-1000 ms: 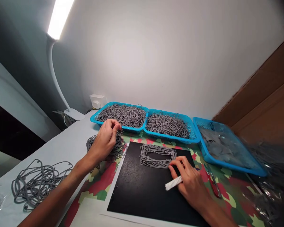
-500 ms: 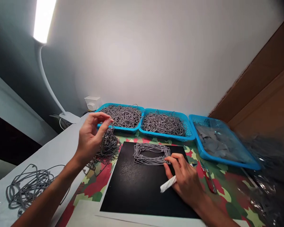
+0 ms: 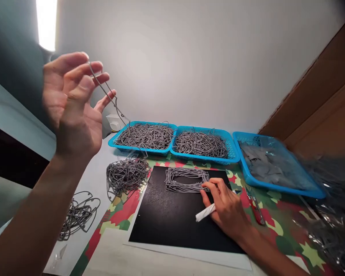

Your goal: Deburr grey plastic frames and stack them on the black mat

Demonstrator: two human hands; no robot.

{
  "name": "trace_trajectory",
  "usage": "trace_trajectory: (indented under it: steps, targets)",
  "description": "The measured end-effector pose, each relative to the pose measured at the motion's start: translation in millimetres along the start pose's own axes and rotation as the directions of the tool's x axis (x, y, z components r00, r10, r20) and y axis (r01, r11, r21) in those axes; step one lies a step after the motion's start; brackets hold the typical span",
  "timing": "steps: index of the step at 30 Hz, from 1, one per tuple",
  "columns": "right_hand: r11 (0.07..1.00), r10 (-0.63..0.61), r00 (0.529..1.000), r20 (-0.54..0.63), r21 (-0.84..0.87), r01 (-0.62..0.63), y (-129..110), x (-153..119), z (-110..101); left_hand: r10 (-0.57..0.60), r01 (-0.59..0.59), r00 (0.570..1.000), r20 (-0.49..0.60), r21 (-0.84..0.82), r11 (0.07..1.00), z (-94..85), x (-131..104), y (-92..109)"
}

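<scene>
My left hand [image 3: 74, 96] is raised high in front of the wall, with a thin grey bent wire [image 3: 107, 90] pinched between thumb and fingers. The wire hangs down towards the left blue basket. On the black sheet [image 3: 161, 226] lies a rectangular stack of grey wire frames [image 3: 186, 188]. My right hand [image 3: 225, 205] rests at the stack's right front corner, its thumb and fingertips touching it. A white rolled stick [image 3: 205, 212] is tucked in that same hand and points left.
Two blue baskets [image 3: 205, 156] of bent wires stand along the wall. A third blue basket [image 3: 281, 186] holds flat grey pieces. Wire heaps [image 3: 128, 176] lie left of the sheet. A red-handled tool [image 3: 257, 211], clear plastic bags [image 3: 327, 234] and cardboard [image 3: 313, 96] are on the right.
My left hand has risen and moved left from near the wire heap, with a bent wire now plainly visible in it. My right hand stays at the stack's corner. The view has shifted slightly.
</scene>
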State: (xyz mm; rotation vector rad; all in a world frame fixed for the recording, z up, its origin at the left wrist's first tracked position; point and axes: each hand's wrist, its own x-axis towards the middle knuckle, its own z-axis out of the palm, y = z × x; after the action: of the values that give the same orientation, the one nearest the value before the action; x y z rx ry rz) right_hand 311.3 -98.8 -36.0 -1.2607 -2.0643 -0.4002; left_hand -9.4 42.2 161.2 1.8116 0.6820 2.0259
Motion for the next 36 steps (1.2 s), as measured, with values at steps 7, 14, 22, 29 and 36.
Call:
trace_trajectory:
  steps: [7, 14, 22, 29, 36]
  targets:
    - [0.998, -0.046, 0.996, -0.08, 0.043, 0.05, 0.0, -1.6, -7.1, 0.015, -0.012, 0.998, 0.068, -0.038, 0.999, 16.2, -16.8, 40.2]
    - [0.95, -0.113, 0.985, -0.129, 0.276, 0.145, 0.5, -7.5, -23.1, -0.288, 0.289, 0.665, 0.689, 0.118, 0.95, 43.3, -129.2, 64.5]
    - [0.957, -0.08, 0.992, -0.098, 0.272, 0.104, 14.8, -3.2, -22.8, 0.084, -0.134, 0.285, 0.955, -0.047, 0.99, 55.7, -182.7, 7.8]
    - [0.921, -0.15, 0.92, 0.361, 0.39, -0.003, 21.4, 1.2, -26.5, -0.212, 0.01, 0.177, 0.961, 0.214, 0.977, 29.8, -177.5, -16.1]
    - [0.881, -0.068, 0.761, 0.645, 0.397, -0.258, 40.9, 6.8, -39.4, -0.267, 0.176, 0.008, 0.964, 0.262, 0.949, 26.1, -174.2, -21.7]
